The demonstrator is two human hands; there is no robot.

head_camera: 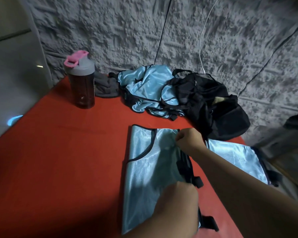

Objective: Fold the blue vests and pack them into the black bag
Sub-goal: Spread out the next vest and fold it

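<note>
From the head camera, a blue vest (pixel 143 167) lies spread flat on the red table (pixel 58 160), its black-trimmed armhole toward the far side. The right hand (pixel 187 140) reaches across from the right and pinches the vest's far right edge, fingers curled tight on the fabric. The left hand (pixel 177 201) sits nearer, by the vest's right edge close to the black straps (pixel 196 181); its fingers curl down onto the cloth, but I cannot tell whether they grip it. Another light blue piece (pixel 237 157) lies flat just right of the forearm. Farther back, a heap of blue vests (pixel 144 90) lies crumpled, touching the black bag (pixel 213 103) at its right. A bottle with a pink lid (pixel 80 79) stands upright at the far left, beside a grey cloth (pixel 105 86). A grey textured blanket (pixel 162 31) lies behind.
</note>
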